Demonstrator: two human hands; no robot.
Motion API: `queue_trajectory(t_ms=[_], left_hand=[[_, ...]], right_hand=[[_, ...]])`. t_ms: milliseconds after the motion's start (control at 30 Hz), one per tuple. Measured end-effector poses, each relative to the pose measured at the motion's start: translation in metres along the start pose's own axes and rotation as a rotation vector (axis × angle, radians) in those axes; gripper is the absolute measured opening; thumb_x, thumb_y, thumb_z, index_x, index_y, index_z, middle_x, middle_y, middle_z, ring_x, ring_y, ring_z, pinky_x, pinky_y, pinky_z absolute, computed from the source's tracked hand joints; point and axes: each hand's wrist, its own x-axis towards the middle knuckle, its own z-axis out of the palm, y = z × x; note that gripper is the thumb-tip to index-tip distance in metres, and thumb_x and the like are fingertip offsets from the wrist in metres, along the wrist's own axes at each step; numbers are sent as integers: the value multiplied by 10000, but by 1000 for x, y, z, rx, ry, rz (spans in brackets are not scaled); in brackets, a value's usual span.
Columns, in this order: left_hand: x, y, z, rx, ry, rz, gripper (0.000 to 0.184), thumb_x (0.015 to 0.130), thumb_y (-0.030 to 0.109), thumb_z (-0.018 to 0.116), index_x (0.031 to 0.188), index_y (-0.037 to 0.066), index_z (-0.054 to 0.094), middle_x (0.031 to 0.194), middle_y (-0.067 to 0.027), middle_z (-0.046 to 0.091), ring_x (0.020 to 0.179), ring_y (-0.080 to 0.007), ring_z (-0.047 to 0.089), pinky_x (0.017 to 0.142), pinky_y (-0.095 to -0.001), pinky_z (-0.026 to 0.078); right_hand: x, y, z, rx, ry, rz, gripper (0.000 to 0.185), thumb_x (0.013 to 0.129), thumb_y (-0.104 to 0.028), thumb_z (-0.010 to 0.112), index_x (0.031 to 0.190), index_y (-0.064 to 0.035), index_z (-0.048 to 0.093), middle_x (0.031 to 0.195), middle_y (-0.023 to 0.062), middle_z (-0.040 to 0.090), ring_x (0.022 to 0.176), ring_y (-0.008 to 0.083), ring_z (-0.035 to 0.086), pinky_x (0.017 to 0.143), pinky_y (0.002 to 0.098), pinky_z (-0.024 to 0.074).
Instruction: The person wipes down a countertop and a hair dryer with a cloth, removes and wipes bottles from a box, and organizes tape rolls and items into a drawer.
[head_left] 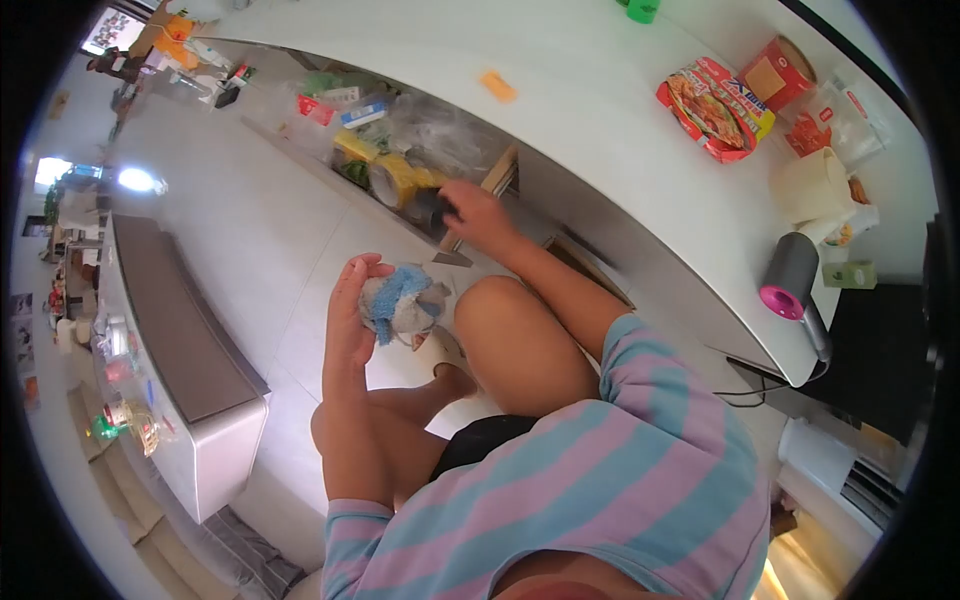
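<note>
My left hand (pixel 350 300) holds a bundle of blue and grey cloth (pixel 404 303) above the floor, fingers curled at its side. At the open drawer's near corner, my right hand (pixel 478 214) has its fingers round a dark object (pixel 432 207), whose shape is partly hidden. Beside that object, inside the drawer, is a yellow roll of tape (pixel 392 181). Farther along the drawer (pixel 330 190) are clear plastic bags (pixel 437 135), a blue and white packet (pixel 364 114) and a red packet (pixel 316 109).
The white counter (pixel 590 110) runs above the drawer, bearing an orange piece (pixel 497 86), a red noodle packet (pixel 715 108), a red can (pixel 777 75) and a grey hair dryer (pixel 791 279). A low cabinet (pixel 185 320) stands at the left. My bent knees are below my hands.
</note>
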Motion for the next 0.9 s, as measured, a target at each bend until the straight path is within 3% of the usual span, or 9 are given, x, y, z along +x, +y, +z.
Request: queue_trajectory(t_ms=[67,267,367,467,567,667,767,867,900], left_hand=[[0,3,-2,-20,13,13,319,902,314,512,1070,43,531,917,-68,584,849,-171,564,771,-290,467],[-6,5,-10,23,43,18,310,919,308,487,1061,35,529,918,-75,582,851,-155,552,773,-272,452],[-6,5,-15,14,46,8,308,922,304,481,1061,33,528,911,-74,580,848,-152,553,768,-269,454],[-6,7,-16,-11,39,20,306,921,297,483,1062,29,527,909,-76,579,848,-151,553,770,-269,453],[-6,10,-15,-19,42,22,299,919,291,486,1063,32,528,912,-75,579,853,-150,551,770,-268,452],[-6,10,-14,-30,11,55,291,918,288,488,1062,39,531,912,-72,582,854,-148,549,768,-265,451],[-4,9,-16,-13,0,26,316,906,312,503,1071,43,535,914,-67,583,874,-160,548,789,-283,450],[-7,13,-9,-18,15,-1,309,908,309,498,1067,46,536,912,-66,580,870,-157,549,788,-279,452],[-6,13,-9,-18,3,10,309,907,310,500,1064,47,536,911,-66,579,868,-157,550,786,-278,453]], right_hand=[[-3,20,25,-98,-147,-187,370,635,65,573,980,-67,557,1135,123,526,1015,323,520,816,396,439],[-4,27,5,148,-2,52,400,610,154,472,951,-41,542,1011,129,524,946,341,511,819,394,424],[13,48,-2,181,-228,-10,389,628,144,479,961,-45,547,993,131,506,953,340,492,811,392,425],[26,45,-2,-198,-372,-126,359,649,117,505,964,-50,552,970,129,492,956,332,486,790,398,428],[35,32,-7,-218,-431,-34,319,679,74,535,970,-54,554,975,123,487,951,314,494,770,406,433],[31,21,-13,-200,-255,-129,220,712,18,553,921,-49,570,913,120,515,892,315,521,755,402,445],[23,58,2,-345,-632,-117,114,765,-69,557,870,-43,592,866,117,558,891,321,536,758,393,457],[43,10,-12,-419,-606,57,117,796,-134,551,837,-42,610,846,113,593,900,326,548,769,380,462],[52,2,-9,-258,-413,0,125,796,-143,554,852,-46,609,875,113,595,912,323,547,774,382,462]])
